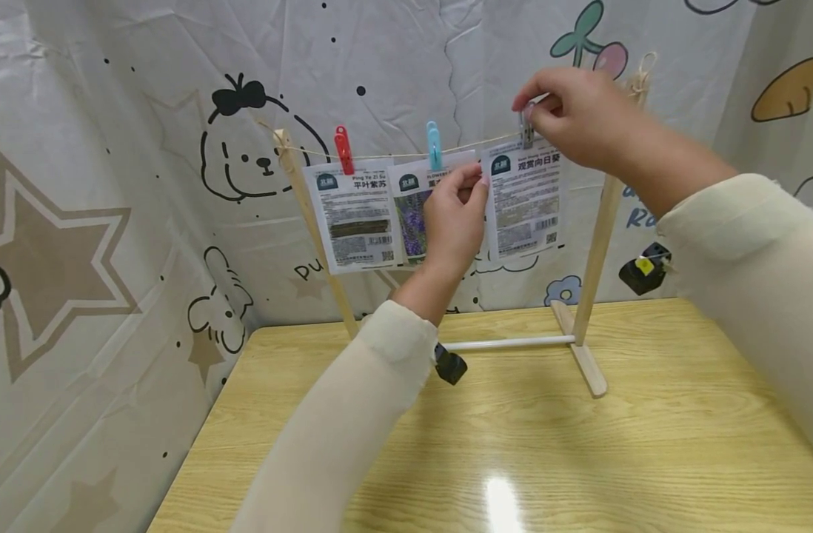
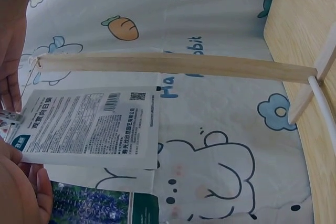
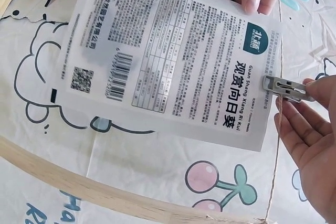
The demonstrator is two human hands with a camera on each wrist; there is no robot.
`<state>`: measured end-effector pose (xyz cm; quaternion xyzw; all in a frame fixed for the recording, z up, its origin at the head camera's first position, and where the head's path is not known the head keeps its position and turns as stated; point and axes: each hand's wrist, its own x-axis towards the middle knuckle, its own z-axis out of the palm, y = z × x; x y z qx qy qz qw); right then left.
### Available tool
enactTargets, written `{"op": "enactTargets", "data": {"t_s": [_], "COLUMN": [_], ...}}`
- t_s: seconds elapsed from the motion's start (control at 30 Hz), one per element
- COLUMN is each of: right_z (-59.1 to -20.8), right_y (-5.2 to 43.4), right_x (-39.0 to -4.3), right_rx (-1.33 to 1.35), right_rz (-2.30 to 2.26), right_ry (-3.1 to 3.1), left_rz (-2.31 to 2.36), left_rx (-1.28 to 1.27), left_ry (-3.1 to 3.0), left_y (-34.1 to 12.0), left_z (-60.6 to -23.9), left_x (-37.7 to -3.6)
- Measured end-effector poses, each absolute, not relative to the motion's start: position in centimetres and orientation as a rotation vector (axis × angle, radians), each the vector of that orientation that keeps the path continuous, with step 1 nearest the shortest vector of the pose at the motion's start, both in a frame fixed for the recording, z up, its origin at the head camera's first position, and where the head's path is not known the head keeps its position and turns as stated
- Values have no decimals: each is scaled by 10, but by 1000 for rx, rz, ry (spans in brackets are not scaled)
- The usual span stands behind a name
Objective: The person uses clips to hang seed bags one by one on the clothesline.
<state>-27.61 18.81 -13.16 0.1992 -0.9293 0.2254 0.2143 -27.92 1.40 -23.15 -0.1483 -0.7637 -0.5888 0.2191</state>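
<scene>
My right hand [image 1: 580, 115] pinches a grey clothespin [image 3: 286, 87] between thumb and fingers. The clothespin sits over the string [image 3: 274, 166] and the top edge of a white seed packet [image 1: 525, 203] printed with Chinese text. My left hand [image 1: 454, 222] pinches that packet near its upper left corner. Behind the left hand hangs a second seed packet [image 1: 415, 222] with a purple-flower picture, partly hidden, under a blue clothespin [image 1: 434, 144]. At the left end, a red clothespin [image 1: 343, 149] holds a third seed packet [image 1: 356, 248] on the string.
The string runs between two wooden posts [image 1: 596, 259] of a stand, joined low down by a white rod [image 1: 509, 343]. A wooden foot [image 1: 589, 366] rests on the wood-grain table [image 1: 513, 437]. A patterned cloth [image 1: 393, 66] hangs close behind.
</scene>
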Motion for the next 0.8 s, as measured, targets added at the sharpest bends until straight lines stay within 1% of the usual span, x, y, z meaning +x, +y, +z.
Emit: {"op": "enactTargets", "data": {"t_s": [0.33, 0.8], "right_z": [-137, -142], "right_y": [189, 194], "right_x": [-275, -274], "right_rx": [589, 575], "right_rz": [686, 693], "right_ry": [-2547, -2511], "left_rz": [-1579, -1525], "left_rx": [-430, -458], "left_ry": [-2126, -2097], "left_y": [10, 3], "left_z": [-236, -240], "left_x": [-280, -279]}}
